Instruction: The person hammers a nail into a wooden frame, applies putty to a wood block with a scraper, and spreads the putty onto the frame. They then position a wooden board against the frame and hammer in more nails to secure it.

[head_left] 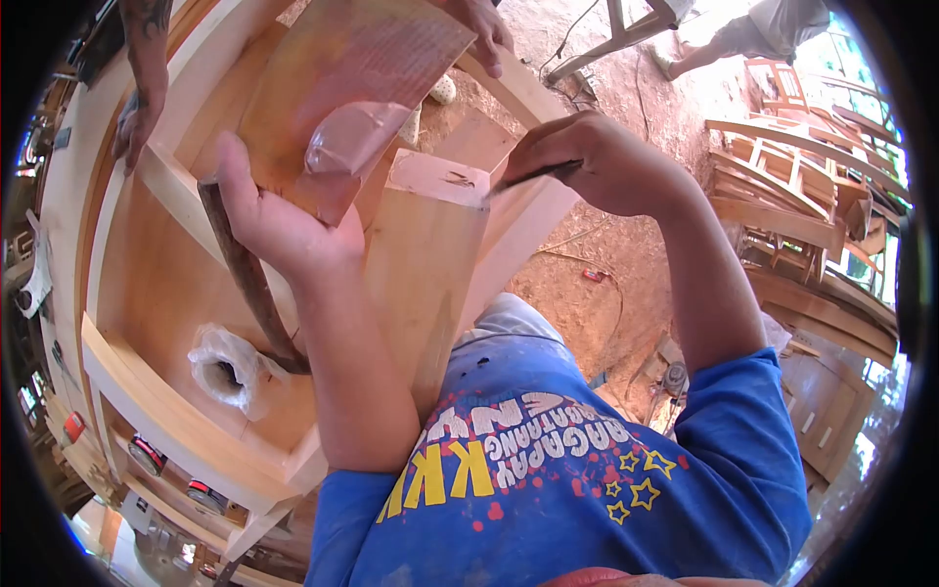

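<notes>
My right hand [597, 161] is closed on a thin dark flat tool [538, 177], its tip at the corner of a wooden piece [421, 254]. A pale pinkish smear [435, 178] with a dark mark covers that piece's top end. On the left, my left hand [279, 225] holds its thumb up and apart, its other fingers hidden around a reddish, shiny patch. A clear plastic film [354, 137] bulges just above it, against a broad wooden panel [377, 59] smeared reddish. A dark wooden stick [245, 269] slants down beside my left thumb and wrist.
Another person's hands [486, 39] show at the top, one by the panel and one at the frame's left side. Crumpled plastic [227, 367] lies inside the wooden frame [186, 435]. Stacked chair parts [792, 176] stand at right, and a cable [619, 303] crosses the dirt floor.
</notes>
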A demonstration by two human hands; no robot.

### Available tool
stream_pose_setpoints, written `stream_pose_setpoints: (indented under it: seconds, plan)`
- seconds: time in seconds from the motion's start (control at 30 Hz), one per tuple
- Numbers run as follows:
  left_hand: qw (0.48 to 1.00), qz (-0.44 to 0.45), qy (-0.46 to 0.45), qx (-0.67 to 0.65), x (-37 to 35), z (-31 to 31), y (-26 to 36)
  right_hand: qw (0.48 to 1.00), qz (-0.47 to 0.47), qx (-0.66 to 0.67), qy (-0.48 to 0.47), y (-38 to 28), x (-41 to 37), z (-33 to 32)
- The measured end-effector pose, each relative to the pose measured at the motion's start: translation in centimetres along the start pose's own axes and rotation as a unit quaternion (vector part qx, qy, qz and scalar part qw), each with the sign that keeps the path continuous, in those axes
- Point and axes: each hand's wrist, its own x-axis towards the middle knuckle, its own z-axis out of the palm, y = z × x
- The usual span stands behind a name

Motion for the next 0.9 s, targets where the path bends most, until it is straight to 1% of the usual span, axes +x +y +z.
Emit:
stream_pose_setpoints:
  seconds: [0.03,0.1,0.2,0.27,0.37,0.4,0.5,0.53,0.6,0.63,0.67,0.77,0.8,0.83,0.9]
  plan:
    - [1.0,-0.002,0.01,0.002,-0.2,0.1,0.1,1.0,-0.015,0.015,0.022,0.1,0.1,0.4]
    - [1.0,-0.007,0.026,0.004,-0.4,0.7,0.2,0.999,-0.018,0.017,0.035,-0.8,-0.3,1.6]
    - [0.998,-0.026,-0.045,-0.026,-0.2,-0.1,0.4,0.999,-0.011,-0.005,0.047,-2.4,-1.6,2.6]
    - [0.999,-0.034,-0.018,0.015,-0.3,-0.1,0.2,0.998,-0.002,-0.014,0.055,-3.2,-2.3,2.8]
    - [1.0,-0.03,0.003,0.003,-0.3,1.0,0.1,0.999,0.009,-0.052,0.014,-3.8,-3.2,2.0]
    - [1.0,-0.027,0.01,-0.012,-0.4,1.1,0.1,0.999,-0.013,-0.044,0.023,-4.3,-3.3,2.2]
    - [0.999,-0.037,-0.034,-0.011,-0.4,0.2,0.3,0.996,0.006,-0.055,0.077,-4.5,-2.1,1.6]
    - [0.999,-0.035,-0.023,-0.029,-0.3,0.0,0.3,0.996,-0.002,-0.063,0.056,-4.3,-1.8,1.9]
    - [0.997,-0.031,-0.004,-0.068,0.2,0.0,0.2,1.0,0.01,-0.009,-0.01,-5.7,-1.4,0.8]
    - [0.997,-0.032,-0.004,-0.068,0.3,-0.1,0.3,0.999,0.017,0.017,-0.047,-6.2,-1.2,0.3]
    - [0.997,-0.034,-0.004,-0.069,0.3,-0.1,0.4,0.998,0.01,0.031,-0.047,-6.3,-1.0,0.1]
    - [0.997,-0.041,-0.021,-0.067,0.0,-0.2,0.7,0.981,0.195,-0.004,0.006,-7.7,1.8,-1.4]
    - [0.996,-0.039,-0.033,-0.067,-0.1,-0.1,0.7,0.974,0.22,0.059,-0.004,-6.5,2.9,-1.6]
    - [0.996,-0.036,-0.045,-0.066,-0.1,-0.1,0.7,0.972,0.235,0.002,-0.031,-6.1,4.5,-1.9]
    - [0.995,-0.04,-0.04,-0.086,0.2,-0.3,0.6,0.954,0.261,-0.116,-0.088,-6.0,7.8,-2.0]
